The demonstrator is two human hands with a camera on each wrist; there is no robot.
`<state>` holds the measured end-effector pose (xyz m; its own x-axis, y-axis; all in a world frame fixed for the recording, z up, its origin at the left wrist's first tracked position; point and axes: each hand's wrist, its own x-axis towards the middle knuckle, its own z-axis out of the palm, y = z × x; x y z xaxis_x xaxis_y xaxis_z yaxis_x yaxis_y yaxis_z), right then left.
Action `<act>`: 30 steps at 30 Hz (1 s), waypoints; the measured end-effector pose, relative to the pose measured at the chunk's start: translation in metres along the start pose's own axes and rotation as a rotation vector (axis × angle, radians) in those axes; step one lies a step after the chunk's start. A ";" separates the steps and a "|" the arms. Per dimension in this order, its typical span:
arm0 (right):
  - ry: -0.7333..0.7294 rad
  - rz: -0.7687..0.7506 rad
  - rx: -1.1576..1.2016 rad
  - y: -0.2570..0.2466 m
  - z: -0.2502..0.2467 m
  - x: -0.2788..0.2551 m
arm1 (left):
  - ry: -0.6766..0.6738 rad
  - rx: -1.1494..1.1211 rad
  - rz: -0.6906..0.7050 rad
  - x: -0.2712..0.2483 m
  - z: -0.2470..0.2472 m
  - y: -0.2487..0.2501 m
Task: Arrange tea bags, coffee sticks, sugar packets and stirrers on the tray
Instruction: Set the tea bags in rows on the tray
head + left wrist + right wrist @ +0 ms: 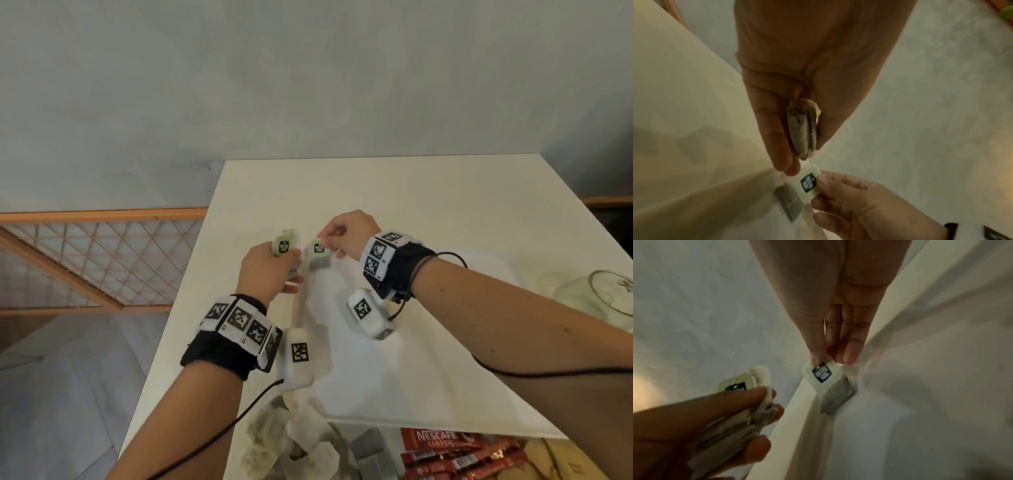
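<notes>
Two hands (263,270) (346,233) pinching tea bags (320,255), white tray (428,394) below

A tea bag (321,257), grey with a pale green tag printed black, stands on edge at the far left corner of the white tray (394,394). A bunch (284,247) with like tags is held beside it. Loose tea bags (291,442) and red coffee sticks (455,455) lie near the tray's front edge

Your tea-bag tags (319,248) are pale green with black logos (lettering white); the bags (321,262) beneath are grey. Wristbands (239,322) show black-and-white square markers. Beside the white tray (428,387), coffee sticks (455,452) are red.
</notes>
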<state>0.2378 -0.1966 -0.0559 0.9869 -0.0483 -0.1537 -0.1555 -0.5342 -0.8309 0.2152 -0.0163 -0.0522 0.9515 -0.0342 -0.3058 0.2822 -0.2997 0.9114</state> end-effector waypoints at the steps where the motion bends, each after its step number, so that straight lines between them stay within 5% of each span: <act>1: -0.002 -0.004 0.005 -0.002 0.004 0.005 | -0.001 -0.008 -0.008 0.002 0.000 0.000; 10: 0.021 -0.025 -0.055 -0.003 0.002 0.014 | -0.157 0.027 -0.066 -0.008 0.012 -0.004; 17: -0.306 -0.013 -0.496 0.031 -0.045 -0.063 | -0.291 0.198 -0.038 -0.025 0.042 -0.008; 20: -0.333 -0.001 -0.609 0.049 -0.048 -0.080 | -0.328 0.255 -0.018 -0.030 0.052 -0.008; 30: -0.334 0.013 -0.485 0.050 -0.040 -0.083 | -0.422 0.374 0.045 -0.042 0.057 -0.004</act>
<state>0.1502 -0.2531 -0.0627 0.9059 0.1694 -0.3880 -0.0527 -0.8642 -0.5003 0.1670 -0.0676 -0.0584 0.8080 -0.4100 -0.4231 0.1068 -0.6043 0.7895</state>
